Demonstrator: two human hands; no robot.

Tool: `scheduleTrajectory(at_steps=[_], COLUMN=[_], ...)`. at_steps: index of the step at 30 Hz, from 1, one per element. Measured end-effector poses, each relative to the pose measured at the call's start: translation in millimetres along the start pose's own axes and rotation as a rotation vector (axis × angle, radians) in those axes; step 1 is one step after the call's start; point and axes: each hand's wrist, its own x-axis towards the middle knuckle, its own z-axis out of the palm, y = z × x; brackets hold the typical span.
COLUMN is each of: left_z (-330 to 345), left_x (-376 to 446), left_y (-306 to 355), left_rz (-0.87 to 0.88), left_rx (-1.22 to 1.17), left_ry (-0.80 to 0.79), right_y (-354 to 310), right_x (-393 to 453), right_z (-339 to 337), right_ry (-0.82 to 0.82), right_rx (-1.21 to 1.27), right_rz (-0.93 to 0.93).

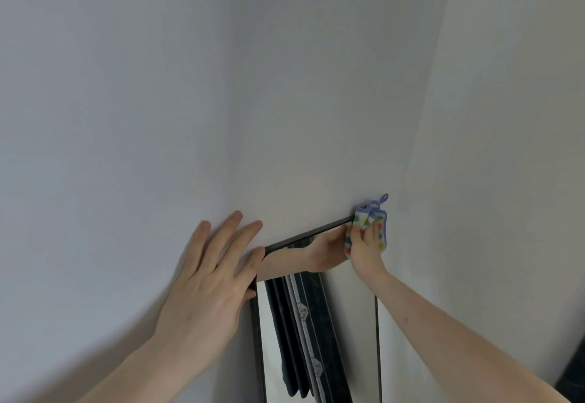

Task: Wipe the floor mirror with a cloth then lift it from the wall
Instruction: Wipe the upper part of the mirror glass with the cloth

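The floor mirror (272,323) has a thin black frame and leans against the white wall, low in the middle of the head view. My left hand (209,276) lies flat with straight fingers at the mirror's top left corner, its thumb on the frame edge. My right hand (367,244) grips a white cloth (364,217) with coloured dots and blue trim, bunched against the mirror's top right corner. The glass reflects my arm and dark striped fabric. The mirror's lower part is out of view.
White wall (221,86) fills most of the view, with a corner edge (424,117) running down at the right. Something dark (573,371) shows at the bottom right edge.
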Motion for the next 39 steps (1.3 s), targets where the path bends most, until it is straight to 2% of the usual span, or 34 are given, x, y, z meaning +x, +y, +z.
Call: scheduleTrajectory(at_steps=[2, 4, 8, 12, 14, 16, 17, 20, 22, 24, 26, 30, 36, 39], left_z=[0, 1, 3, 2, 1, -1, -2, -4, -4, -3, -4, -4, -1, 0], left_x=[0, -1, -1, 0, 0, 0, 0, -1, -1, 0, 0, 0, -2, -2], left_y=[0, -1, -1, -2, -2, -2, -2, -2, -2, -2, -2, -2, -2, -2], left_rz=[0.001, 0.004, 0.006, 0.006, 0.008, 0.014, 0.016, 0.018, 0.016, 0.011, 0.008, 0.008, 0.012, 0.011], left_rx=[0.011, 0.019, 0.021, 0.009, 0.011, 0.024, 0.033, 0.041, 0.032, 0.016, 0.006, 0.009, 0.028, 0.033], left_ry=[0.000, 0.000, 0.006, 0.011, 0.007, -0.004, -0.008, -0.014, -0.008, 0.004, 0.016, 0.016, 0.014, 0.012], right_y=[-7, -18, -45, -63, -53, -42, -33, -38, -50, -56, -65, -57, -32, -16], right_x=[-31, -70, -142, -184, -176, -156, -143, -119, -136, -166, -194, -199, -154, -121], right_z=[1, 7, 28, 36, 36, 33, 32, 22, 24, 32, 34, 34, 29, 22], right_ry=[-0.102, -0.152, -0.214, -0.325, -0.293, -0.239, -0.214, -0.129, -0.088, -0.166, -0.321, -0.381, -0.238, -0.200], right_rx=[-0.092, -0.072, -0.036, 0.043, -0.018, -0.042, -0.059, -0.034, -0.089, -0.122, -0.017, -0.025, -0.051, -0.059], right_rz=[0.008, -0.037, -0.340, -0.460, -0.523, -0.401, -0.405, -0.270, -0.383, -0.503, -0.451, -0.420, -0.406, -0.341])
